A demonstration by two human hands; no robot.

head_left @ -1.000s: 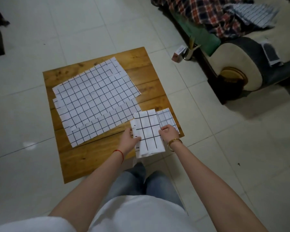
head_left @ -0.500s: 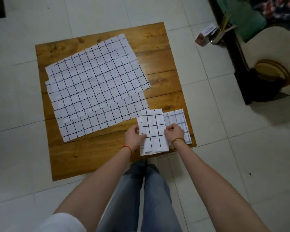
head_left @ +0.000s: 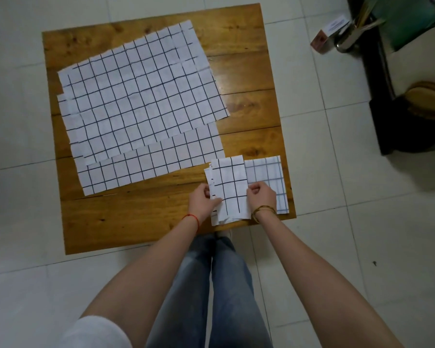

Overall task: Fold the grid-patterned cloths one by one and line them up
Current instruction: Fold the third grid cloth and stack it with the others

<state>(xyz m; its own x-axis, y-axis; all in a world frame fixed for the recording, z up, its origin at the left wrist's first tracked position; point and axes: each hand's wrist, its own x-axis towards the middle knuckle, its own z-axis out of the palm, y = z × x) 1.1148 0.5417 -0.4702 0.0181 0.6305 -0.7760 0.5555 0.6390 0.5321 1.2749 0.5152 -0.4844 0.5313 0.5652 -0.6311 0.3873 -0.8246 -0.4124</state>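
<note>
A folded white cloth with a black grid (head_left: 230,189) lies at the wooden table's (head_left: 141,217) near right corner. My left hand (head_left: 202,203) pinches its left edge and my right hand (head_left: 261,197) pinches its right edge. Right beside it lies a second folded cloth with a finer grid (head_left: 274,172), partly under my right hand. Several unfolded grid cloths (head_left: 141,101) are spread overlapping across the table's middle and left.
On the tiled floor at the upper right stand a small box (head_left: 329,33), a metal cup with sticks (head_left: 352,38) and a dark sofa base (head_left: 399,121). My legs (head_left: 219,285) are at the table's near edge.
The view has swung further down over the table. Both hands keep hold of the folded cloth, which has shifted slightly against the finer-grid one.
</note>
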